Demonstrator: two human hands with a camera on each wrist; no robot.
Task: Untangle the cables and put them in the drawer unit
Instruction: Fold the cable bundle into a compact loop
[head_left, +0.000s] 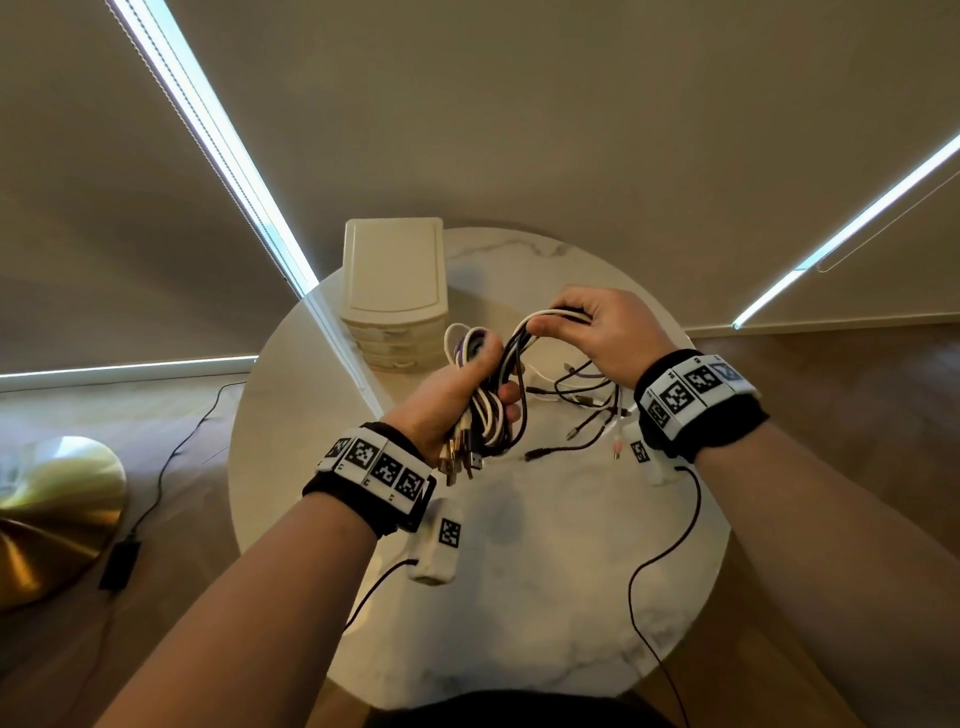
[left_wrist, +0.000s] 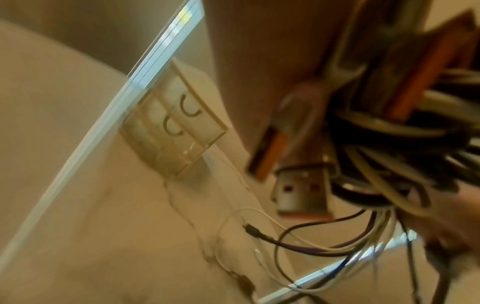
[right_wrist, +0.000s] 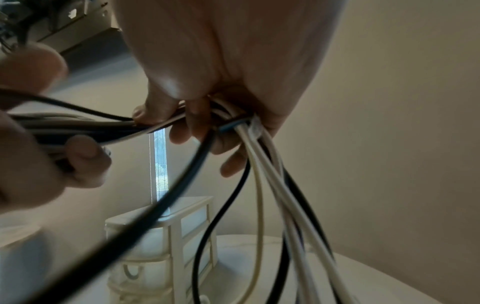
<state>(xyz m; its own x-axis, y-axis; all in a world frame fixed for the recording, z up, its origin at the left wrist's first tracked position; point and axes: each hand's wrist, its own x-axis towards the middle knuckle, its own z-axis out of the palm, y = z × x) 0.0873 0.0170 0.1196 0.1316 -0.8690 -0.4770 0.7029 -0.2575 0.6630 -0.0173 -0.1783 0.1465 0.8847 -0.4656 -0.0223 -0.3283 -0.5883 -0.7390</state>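
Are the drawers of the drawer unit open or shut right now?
Shut, apparently. All the fronts of the drawer unit sit flush, none pulled out. Both wrist views agree, though the left is blurred.

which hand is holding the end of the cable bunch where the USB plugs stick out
The left hand: metal USB plugs poke out below its fist; the right hand grips only cable loops.

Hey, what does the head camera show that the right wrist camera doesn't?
Only the head view shows both marker wristbands, the gold lamp base on the floor, and loose connector ends lying on the round marble table. Only the right wrist view shows, from below, the right hand's fingers curled round white and black strands. Both show the left hand and right hand gripping the cable bundle, and the cream drawer unit.
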